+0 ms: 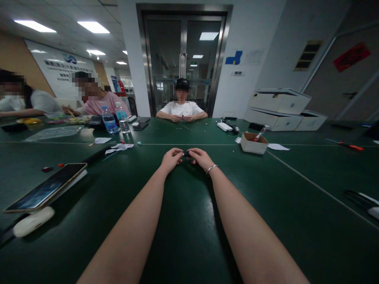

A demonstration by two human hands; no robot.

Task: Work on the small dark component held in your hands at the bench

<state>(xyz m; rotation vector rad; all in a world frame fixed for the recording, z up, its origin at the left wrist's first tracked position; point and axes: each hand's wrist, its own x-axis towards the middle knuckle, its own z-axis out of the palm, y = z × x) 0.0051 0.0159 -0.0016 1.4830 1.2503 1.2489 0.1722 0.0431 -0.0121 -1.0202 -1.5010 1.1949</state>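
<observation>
Both my arms reach forward over the green table (183, 221). A small black object (186, 154) is pinched between my left hand (172, 161) and my right hand (201, 159), just above the tabletop. Its kind is too small to make out. The fingers of each hand are closed on one end of it, the left hand at its left end and the right hand at its right. A silver bracelet (211, 168) circles my right wrist.
On the left lie a phone (49, 185), a white case (34, 222) and paper scraps (120, 148). Two water bottles (109, 120) stand behind. A small cardboard box (254, 144) and a screwdriver (345, 145) are on the right, white boxes (278, 108) beyond. Several people sit around the table.
</observation>
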